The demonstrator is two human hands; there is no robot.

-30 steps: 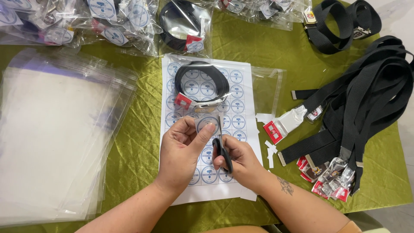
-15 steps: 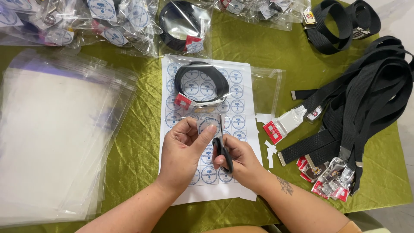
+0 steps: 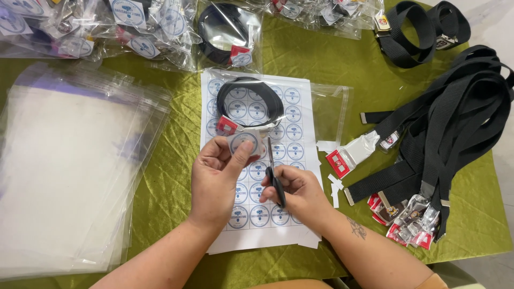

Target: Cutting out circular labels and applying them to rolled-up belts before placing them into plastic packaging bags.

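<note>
- The left hand (image 3: 217,179) pinches a small round sticker (image 3: 245,142) between the thumb and the other fingers, which are closed on its lower and left edge.
- The right hand (image 3: 300,191) is closed around the black handles of the scissors (image 3: 274,174); the blades point up, away from the wrist, and their tip touches the right edge of the sticker.
- I cannot tell if the blades are open or shut, because they look like one thin line.
- Both hands are over the sticker sheet (image 3: 300,115), a white sheet with rows of round blue stickers on the green cloth (image 3: 166,182).
- Just beyond the fingertips, a coiled black belt (image 3: 249,101) with a red tag lies on the upper part of the sheet, very near the sticker.
- Right of the right hand, small white paper scraps (image 3: 334,187) lie at the edge of the sheet, and a clear bag (image 3: 332,112) lies partly under it.
- Further right, well apart from the fingers, a heap of black belts (image 3: 455,128) with metal buckles reaches to the cloth edge.
- Left of the left hand there is a strip of bare cloth, then a wide pile of clear bags (image 3: 69,171).
- Far beyond the fingers, packed belts (image 3: 144,27) in bags fill the top edge of the table.
- The narrow room to move is between the pile and the sheet, and under the wrists.
</note>
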